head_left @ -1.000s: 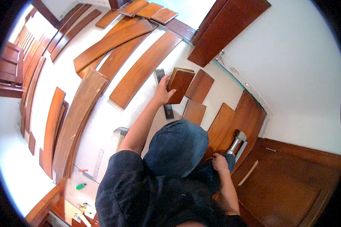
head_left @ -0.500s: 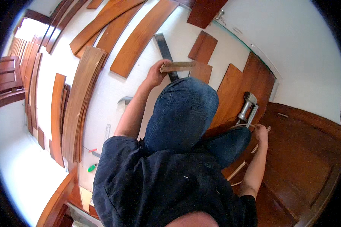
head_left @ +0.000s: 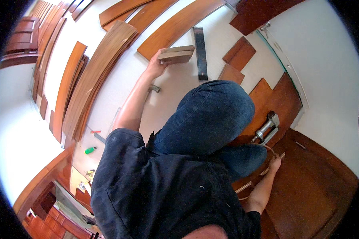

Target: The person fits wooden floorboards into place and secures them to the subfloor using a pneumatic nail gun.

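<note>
My left hand (head_left: 157,66) is closed round the end of a short wooden block (head_left: 178,55), raised above the pale floor. To the block's right lies a flat black bar (head_left: 200,55). A hammer (head_left: 154,88) rests on the floor beside my left forearm, its handle mostly hidden. My right hand (head_left: 275,163) is low beside my right knee, its fingers closed. A small pale-edged piece (head_left: 282,155) sticks out of them, too small to name. Close to that hand, a silver nail gun (head_left: 267,127) lies on the brown boards, with a thin hose by it.
Long stacked boards (head_left: 101,75) lie at the left, and a wide board (head_left: 175,28) beyond my left hand. Short board pieces (head_left: 239,51) sit at the far right. A white wall (head_left: 331,71) borders the right. A green-handled tool (head_left: 90,150) lies at the left.
My left hand has moved the wooden block leftward, away from over the black bar, and more of its side shows. The whole view has turned. My right hand remains near my knee.
</note>
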Demonstrator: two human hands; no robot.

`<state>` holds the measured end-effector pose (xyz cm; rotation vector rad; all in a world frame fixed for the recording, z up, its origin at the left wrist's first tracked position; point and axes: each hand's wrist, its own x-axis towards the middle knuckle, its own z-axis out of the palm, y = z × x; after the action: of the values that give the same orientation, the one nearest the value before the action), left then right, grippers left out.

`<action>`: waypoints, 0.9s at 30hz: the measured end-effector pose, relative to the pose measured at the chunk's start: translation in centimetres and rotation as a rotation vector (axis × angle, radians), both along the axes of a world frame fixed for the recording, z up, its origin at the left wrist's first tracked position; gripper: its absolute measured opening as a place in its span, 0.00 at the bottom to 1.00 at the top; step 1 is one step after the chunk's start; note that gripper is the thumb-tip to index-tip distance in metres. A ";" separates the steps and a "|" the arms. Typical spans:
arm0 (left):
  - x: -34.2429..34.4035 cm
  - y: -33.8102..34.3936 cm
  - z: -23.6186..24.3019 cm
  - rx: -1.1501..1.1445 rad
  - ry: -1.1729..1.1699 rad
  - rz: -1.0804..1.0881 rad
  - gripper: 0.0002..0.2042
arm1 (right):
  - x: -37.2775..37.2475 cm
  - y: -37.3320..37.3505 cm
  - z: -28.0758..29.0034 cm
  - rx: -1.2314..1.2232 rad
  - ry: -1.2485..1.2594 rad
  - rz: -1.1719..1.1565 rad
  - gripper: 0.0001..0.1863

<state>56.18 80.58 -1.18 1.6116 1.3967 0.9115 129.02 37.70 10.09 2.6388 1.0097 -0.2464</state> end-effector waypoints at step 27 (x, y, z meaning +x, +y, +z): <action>-0.6 7.1 1.3 -0.566 -0.040 -0.042 0.18 | -6.8 13.2 10.0 -0.340 0.243 0.060 0.50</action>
<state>55.55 87.72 0.11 1.1783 1.4239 0.4578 122.20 50.85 20.06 2.3047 1.0147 -0.6748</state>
